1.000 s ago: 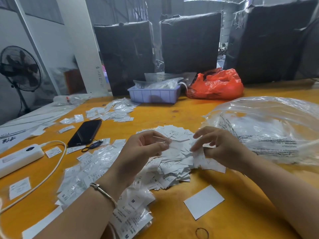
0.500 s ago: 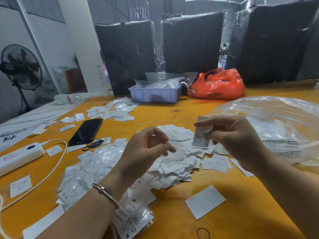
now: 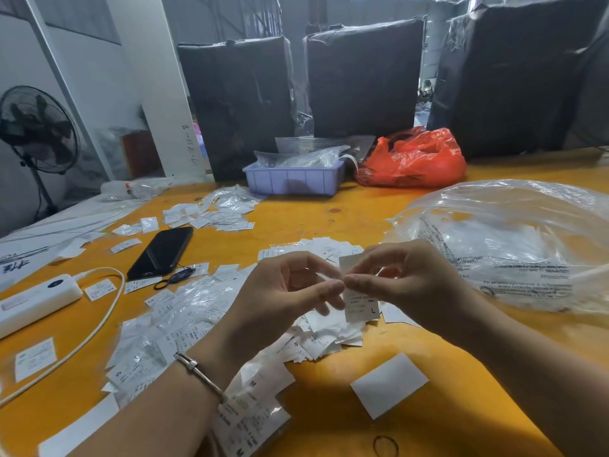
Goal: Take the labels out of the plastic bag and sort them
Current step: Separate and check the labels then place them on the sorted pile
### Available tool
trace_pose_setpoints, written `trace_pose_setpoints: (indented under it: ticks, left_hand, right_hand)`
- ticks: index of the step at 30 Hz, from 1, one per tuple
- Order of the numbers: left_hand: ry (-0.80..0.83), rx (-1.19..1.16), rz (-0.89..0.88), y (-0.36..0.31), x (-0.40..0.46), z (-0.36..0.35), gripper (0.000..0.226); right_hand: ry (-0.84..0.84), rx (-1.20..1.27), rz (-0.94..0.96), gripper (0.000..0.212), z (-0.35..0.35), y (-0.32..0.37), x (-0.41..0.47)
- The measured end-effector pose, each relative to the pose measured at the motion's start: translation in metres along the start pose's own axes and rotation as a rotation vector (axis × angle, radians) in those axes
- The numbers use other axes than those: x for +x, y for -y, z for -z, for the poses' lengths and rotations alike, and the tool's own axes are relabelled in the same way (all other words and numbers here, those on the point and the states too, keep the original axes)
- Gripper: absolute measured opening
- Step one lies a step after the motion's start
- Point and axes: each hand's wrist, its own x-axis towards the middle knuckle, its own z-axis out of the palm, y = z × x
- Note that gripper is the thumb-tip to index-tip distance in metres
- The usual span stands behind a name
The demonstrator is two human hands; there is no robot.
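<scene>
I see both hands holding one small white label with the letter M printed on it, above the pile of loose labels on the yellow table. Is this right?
Not quite: the head view shows the letter L, not M, on the small white label. The left hand and right hand do hold it above the pile of loose labels on the yellow table.

You had soft, even daylight over the yellow table [image 3: 329, 423], bright enough to read print. Shadows under your left hand [image 3: 280, 301] and right hand [image 3: 405, 285] were faint and diffuse. Glare streaked the clear plastic bag [image 3: 514, 232] and the wrapped black bales [image 3: 365, 77] behind. The background stayed dim and grey. Your wide lens bent the pillar [image 3: 155, 84] and the table edges outward, and detail softened toward the corners.
</scene>
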Motion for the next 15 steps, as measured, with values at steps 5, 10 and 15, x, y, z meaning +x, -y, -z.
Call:
trace_pose_setpoints:
  ticks: [5, 10, 15]
  left_hand:
    - [-0.069, 0.007, -0.076, 0.003, 0.0, 0.0, 0.013]
    - [-0.092, 0.061, -0.133, 0.002, -0.002, 0.0, 0.021]
    - [-0.098, 0.058, -0.142, 0.002, -0.002, 0.001, 0.022]
  right_hand:
    - [-0.378, 0.051, 0.098, 0.029, 0.012, 0.008, -0.001]
    - [-0.394, 0.031, 0.193, 0.06, 0.014, 0.014, -0.006]
    - [-0.394, -0.082, 0.25, 0.06, 0.009, 0.017, -0.007]
